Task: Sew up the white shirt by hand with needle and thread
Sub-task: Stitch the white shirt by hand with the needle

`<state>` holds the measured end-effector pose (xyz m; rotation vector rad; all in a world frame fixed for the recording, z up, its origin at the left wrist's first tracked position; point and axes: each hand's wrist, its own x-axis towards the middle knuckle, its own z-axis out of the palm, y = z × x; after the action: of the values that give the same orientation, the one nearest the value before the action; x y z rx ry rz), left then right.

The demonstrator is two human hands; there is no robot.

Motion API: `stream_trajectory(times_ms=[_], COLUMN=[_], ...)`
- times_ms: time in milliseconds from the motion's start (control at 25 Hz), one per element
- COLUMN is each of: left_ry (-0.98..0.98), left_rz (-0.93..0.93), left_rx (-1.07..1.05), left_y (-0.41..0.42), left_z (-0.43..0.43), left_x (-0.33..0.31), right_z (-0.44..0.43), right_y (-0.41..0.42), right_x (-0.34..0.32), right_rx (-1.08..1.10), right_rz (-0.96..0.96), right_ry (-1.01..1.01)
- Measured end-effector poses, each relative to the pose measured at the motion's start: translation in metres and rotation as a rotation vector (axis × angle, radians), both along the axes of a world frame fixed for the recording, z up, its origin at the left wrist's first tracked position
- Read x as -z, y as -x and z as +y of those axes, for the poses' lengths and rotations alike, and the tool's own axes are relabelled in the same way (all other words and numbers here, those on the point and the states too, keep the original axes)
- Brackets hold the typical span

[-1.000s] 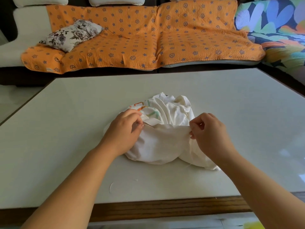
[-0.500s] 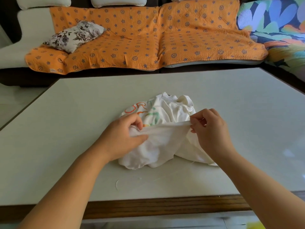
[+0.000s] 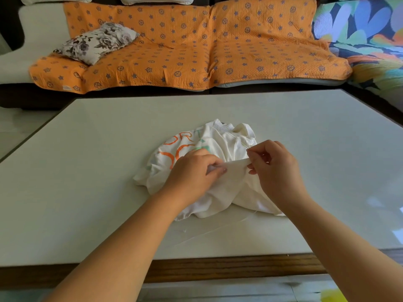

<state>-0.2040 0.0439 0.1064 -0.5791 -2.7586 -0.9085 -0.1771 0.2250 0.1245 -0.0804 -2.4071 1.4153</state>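
A crumpled white shirt [image 3: 226, 147] with orange and green print lies in the middle of the pale table [image 3: 87, 171]. My left hand [image 3: 192, 173] pinches a fold of the shirt's hem between thumb and fingers. My right hand [image 3: 274, 168] pinches the other end of the same fold, which is stretched taut between the two hands. A thin needle [image 3: 244, 145] sticks out just above my right fingertips. A fine white thread [image 3: 209, 231] trails over the table in front of the shirt.
The table's wooden front edge [image 3: 218, 267] runs close to me. Behind the table stands a sofa with an orange patterned cover [image 3: 196, 51], a floral cushion [image 3: 96, 42] on its left, and a colourful leaf-print cover [image 3: 366, 33] at the right.
Both hands lifted the shirt's hem and stretched it between them. The shirt unfolded leftward, exposing more of the orange print. The needle now shows at my right fingertips.
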Motion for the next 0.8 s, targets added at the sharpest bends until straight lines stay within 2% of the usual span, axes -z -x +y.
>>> stream_trajectory(times_ms=[200,280,480,800], left_ry=[-0.172,-0.207,-0.291,-0.418], left_rz=[-0.022,-0.035,-0.041,-0.198], left_rx=[0.019,0.027,0.088,-0.001], left_y=[0.001,-0.002,-0.007,-0.015], left_z=[0.003,0.003,0.003,0.002], left_x=[0.000,-0.001,-0.003,-0.012], right_z=[0.002,-0.003,-0.010,-0.015], right_y=[-0.006,-0.013,-0.018,-0.034], right_x=[-0.002,-0.003,0.001,-0.012], right_rx=[0.043,-0.017,-0.163,-0.053], right_rz=[0.034,0.040,-0.115,-0.070], right_ry=[-0.096,-0.052,0.022,0.068])
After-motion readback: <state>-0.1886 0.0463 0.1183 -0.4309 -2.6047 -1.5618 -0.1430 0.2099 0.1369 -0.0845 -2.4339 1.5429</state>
